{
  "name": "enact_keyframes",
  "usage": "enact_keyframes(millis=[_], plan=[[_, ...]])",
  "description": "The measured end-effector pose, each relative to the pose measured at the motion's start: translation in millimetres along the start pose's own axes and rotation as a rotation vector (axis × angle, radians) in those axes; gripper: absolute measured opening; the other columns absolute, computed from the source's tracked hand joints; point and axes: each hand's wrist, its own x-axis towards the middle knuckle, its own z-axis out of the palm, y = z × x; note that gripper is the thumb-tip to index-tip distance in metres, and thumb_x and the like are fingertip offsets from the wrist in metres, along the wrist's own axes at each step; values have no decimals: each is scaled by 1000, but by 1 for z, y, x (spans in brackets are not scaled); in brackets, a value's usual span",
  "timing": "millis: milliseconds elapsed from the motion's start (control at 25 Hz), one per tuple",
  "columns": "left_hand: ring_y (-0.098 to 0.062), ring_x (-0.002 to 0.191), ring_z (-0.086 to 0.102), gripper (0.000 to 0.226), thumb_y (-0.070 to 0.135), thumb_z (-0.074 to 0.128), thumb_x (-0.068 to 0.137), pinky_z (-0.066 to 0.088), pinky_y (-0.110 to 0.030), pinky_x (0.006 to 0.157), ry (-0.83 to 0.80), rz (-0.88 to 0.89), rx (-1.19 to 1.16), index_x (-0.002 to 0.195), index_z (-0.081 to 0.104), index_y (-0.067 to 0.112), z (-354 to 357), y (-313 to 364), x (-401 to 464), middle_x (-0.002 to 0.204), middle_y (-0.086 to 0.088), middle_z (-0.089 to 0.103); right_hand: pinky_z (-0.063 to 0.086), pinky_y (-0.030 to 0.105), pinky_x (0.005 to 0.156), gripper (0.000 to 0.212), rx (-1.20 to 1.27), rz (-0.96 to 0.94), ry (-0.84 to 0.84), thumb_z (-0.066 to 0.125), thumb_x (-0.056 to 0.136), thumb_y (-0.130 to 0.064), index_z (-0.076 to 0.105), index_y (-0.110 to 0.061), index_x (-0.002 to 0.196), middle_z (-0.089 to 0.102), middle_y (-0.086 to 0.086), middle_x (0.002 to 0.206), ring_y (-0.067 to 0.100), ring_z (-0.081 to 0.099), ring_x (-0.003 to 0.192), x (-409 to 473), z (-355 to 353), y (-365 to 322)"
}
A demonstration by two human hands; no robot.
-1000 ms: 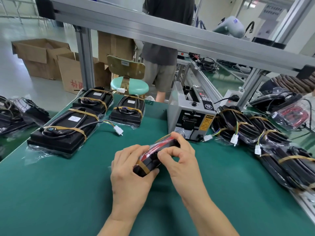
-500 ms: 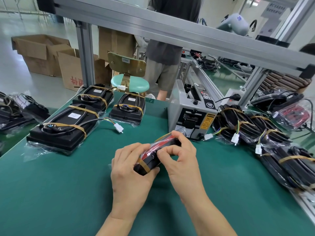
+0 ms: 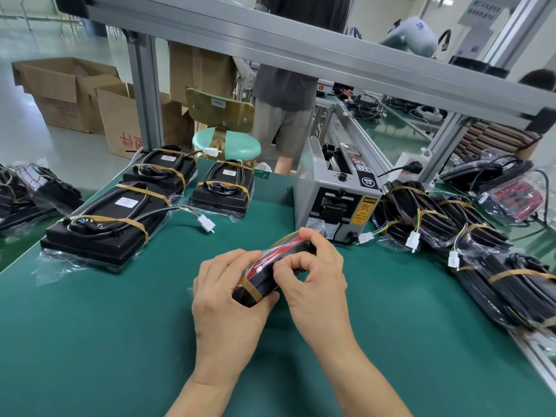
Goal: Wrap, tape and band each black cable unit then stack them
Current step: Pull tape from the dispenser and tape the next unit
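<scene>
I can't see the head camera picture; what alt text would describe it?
Two bare hands, left hand and right hand, grip a plastic-wrapped red and black unit with tan rubber bands above a green table. Banded black units lie left, a grey tape dispenser stands behind.

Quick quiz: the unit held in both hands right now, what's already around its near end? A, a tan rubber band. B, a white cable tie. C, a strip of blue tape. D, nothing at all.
A: a tan rubber band crosses the near end of the held unit, just above the left hand, while the right hand pinches its far part.
</scene>
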Motion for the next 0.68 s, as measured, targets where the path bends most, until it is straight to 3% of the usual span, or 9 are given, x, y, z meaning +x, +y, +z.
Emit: enact_keyframes(millis=[680], plan=[[-20, 98, 56, 62, 3, 91, 46, 49, -47, 83, 1, -11, 4, 102, 70, 16, -1, 0, 2, 102, 5, 63, 11, 42, 112, 18, -90, -54, 15, 67, 83, -23, 66, -18, 66, 44, -23, 130, -6, 25, 128, 3, 1, 1]])
